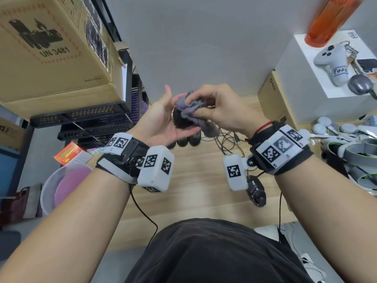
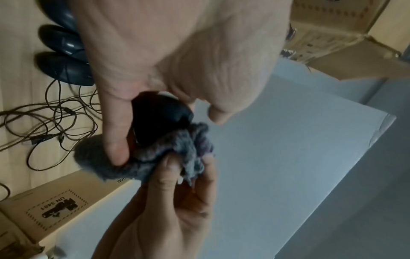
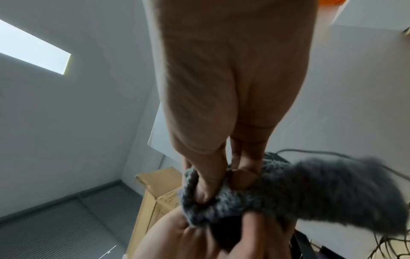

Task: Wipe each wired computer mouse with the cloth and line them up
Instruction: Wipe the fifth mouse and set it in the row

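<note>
In the head view, a black mouse (image 1: pixel 181 119) is held above the wooden table (image 1: pixel 195 180) in the left hand (image 1: pixel 163 121), whose fingers are curled under it. A grey cloth (image 1: pixel 188 108) is pinched against the mouse by the right hand (image 1: pixel 220 109), thumb and fingertips closed on the fabric. Three more dark mice (image 1: pixel 184 141) are lined up side by side on the table below the hands, their tangled cables (image 1: pixel 226 139) trailing toward the right edge. Another black mouse (image 1: pixel 256 192) is seen nearer the front edge.

In the left wrist view, the mouse (image 2: pixel 159 117) is gripped between thumb and fingers, with the cloth (image 2: pixel 142 163) bunched at its end.

In the right wrist view, the cloth (image 3: pixel 277 192) is held pinched over the mouse (image 3: pixel 224 233).
</note>
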Demonstrator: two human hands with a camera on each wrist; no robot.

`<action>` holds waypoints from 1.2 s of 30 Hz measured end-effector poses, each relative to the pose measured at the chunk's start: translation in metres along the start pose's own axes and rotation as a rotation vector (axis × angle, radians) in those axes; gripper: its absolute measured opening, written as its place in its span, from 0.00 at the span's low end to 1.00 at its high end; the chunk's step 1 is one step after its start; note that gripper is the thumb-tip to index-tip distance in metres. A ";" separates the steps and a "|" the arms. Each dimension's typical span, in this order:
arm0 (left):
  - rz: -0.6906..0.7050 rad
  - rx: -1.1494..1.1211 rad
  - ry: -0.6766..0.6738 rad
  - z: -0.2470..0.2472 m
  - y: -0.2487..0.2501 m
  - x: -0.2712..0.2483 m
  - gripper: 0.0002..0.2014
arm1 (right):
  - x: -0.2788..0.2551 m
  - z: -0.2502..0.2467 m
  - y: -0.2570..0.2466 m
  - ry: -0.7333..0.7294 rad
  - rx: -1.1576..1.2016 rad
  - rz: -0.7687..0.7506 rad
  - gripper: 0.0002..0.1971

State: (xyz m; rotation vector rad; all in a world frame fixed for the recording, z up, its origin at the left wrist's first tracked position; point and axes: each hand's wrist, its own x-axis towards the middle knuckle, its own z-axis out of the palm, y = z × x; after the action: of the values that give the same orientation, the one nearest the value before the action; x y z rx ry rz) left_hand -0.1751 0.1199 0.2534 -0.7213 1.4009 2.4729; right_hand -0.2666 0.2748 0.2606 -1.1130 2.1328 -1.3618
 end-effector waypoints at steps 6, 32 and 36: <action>-0.057 -0.017 -0.020 0.003 0.001 0.003 0.20 | -0.004 0.010 0.000 -0.188 -0.235 -0.061 0.13; -0.004 -0.223 0.139 0.012 -0.001 0.016 0.31 | 0.007 0.009 0.007 0.014 -0.250 -0.150 0.09; 0.006 -0.212 0.105 0.008 0.005 0.018 0.30 | 0.013 0.007 0.006 0.113 -0.191 -0.115 0.10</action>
State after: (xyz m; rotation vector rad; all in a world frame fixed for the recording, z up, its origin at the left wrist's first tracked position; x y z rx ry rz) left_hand -0.1952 0.1234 0.2515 -0.9029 1.1858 2.6508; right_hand -0.2723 0.2623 0.2533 -1.2770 2.3533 -1.3206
